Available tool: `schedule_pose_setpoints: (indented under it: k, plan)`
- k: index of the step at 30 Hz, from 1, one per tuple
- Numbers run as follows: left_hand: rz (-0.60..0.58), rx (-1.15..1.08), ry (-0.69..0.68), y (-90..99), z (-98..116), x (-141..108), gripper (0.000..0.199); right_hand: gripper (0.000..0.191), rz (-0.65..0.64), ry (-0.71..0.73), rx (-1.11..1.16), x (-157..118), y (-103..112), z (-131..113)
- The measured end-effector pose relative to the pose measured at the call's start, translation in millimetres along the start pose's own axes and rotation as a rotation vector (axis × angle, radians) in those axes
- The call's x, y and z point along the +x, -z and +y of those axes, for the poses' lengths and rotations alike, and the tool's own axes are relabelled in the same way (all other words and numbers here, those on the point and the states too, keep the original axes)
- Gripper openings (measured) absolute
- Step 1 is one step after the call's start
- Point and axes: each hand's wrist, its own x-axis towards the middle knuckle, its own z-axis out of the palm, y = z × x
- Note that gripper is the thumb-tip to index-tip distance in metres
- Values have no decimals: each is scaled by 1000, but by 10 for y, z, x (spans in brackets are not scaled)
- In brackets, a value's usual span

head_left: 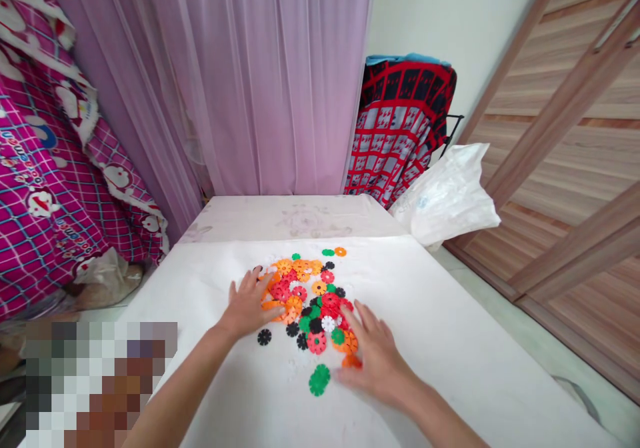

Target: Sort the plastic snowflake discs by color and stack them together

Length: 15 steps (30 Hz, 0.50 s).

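A loose heap of plastic snowflake discs (315, 325) in orange, red, green, black and white lies on the white-covered table. At the heap's left side is my left hand (249, 306), fingers spread and touching or just over orange discs. My right hand (373, 348) is at the right side with its fingers apart, beside red and orange discs, some partly hidden under it. Near my right thumb lies a green disc (319, 380), apart from the heap. A single black disc (265, 337) sits below my left hand. Neither hand visibly grips a disc.
The white table cover (425, 301) extends around the heap. A white plastic bag (445, 198) stands off the table's far right corner, before a red-and-black patterned cloth (395, 121). Purple curtains (280, 81) hang behind the table. A wooden wardrobe (565, 168) stands at right.
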Motion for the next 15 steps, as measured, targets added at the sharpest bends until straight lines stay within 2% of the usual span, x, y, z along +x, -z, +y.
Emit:
schedule_pose_setpoints:
  k: [2, 4, 7, 10, 11, 13, 15]
  plan:
    - [-87, 20, 14, -2, -148, -86, 90, 114, -64, 40, -124, -254, -198, 23]
    - [-131, 15, -78, -58, -159, -235, 96, 111, -87, 50, -175, -197, -331, -45]
    - [-141, 5, -226, -217, -11, -486, 110, 95, -24, 106, -133, 312, -390, -189]
    - [-66, 50, -272, -420, 179, -601, 120, 80, 100, 202, 11, 901, -402, -257]
    - [-21, 67, -257, -481, 236, -583, 113, 76, 141, 229, 83, 1049, -413, -252]
    - [98, 96, -214, -565, 337, -453, 87, 61, 276, 233, 256, 1243, -442, -203]
    - [203, 117, -157, -583, 424, -223, 70, 46, 474, 139, 420, 1299, -461, -116]
